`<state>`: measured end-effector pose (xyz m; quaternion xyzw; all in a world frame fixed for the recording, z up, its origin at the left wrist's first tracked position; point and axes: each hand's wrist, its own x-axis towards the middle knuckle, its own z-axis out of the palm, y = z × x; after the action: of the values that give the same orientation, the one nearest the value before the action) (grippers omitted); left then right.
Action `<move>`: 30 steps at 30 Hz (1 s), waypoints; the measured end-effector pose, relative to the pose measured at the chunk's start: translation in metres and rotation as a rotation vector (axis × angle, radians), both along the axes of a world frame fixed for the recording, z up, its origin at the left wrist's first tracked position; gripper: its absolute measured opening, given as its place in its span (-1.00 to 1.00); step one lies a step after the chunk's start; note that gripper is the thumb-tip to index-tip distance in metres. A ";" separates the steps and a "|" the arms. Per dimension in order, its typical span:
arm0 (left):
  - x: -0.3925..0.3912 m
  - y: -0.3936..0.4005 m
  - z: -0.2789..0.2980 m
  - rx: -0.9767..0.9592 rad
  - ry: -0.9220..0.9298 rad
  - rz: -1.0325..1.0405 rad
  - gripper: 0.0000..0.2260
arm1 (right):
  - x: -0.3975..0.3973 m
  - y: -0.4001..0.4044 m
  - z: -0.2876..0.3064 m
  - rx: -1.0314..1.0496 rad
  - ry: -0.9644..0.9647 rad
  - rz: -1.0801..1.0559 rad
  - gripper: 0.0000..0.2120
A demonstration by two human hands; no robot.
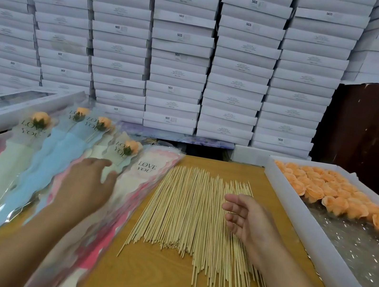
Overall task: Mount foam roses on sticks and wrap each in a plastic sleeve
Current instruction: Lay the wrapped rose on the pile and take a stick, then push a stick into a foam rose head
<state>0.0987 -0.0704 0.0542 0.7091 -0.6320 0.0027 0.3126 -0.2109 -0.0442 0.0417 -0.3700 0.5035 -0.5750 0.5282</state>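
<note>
— What's in the tray [312,241]?
— Roses [339,201], filling its far end.
— Hands?
— Left hand [88,181] lies flat on the sleeves [143,173]; right hand [249,222] hovers relaxed, holding nothing, over the sticks [186,215] on the counter [147,284].

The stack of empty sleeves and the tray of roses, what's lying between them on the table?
In the head view, the spread pile of wooden sticks lies between the sleeves and the tray, with the right hand over it.

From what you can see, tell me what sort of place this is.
Probably a small packing workshop or stockroom for gift flowers. A wall of stacked white boxes fills the back, a tray holds rows of orange foam roses, and a heap of sticks lies beside wrapped roses.
</note>
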 end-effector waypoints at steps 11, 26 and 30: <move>-0.102 0.015 -0.024 0.232 -0.058 -0.395 -0.50 | -0.001 -0.001 -0.003 0.002 0.009 0.001 -0.79; -0.112 0.026 -0.065 0.297 -0.306 -0.498 -0.39 | -0.001 -0.001 -0.004 -0.003 0.025 -0.006 -0.79; -0.111 0.025 -0.070 0.331 -0.280 -0.501 -0.42 | -0.001 -0.001 -0.004 -0.005 0.059 -0.011 -0.79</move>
<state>-0.0123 -0.0453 -0.0161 0.5655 -0.8154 -0.0795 0.0944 -0.2116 -0.0453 0.0377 -0.3851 0.5196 -0.5680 0.5090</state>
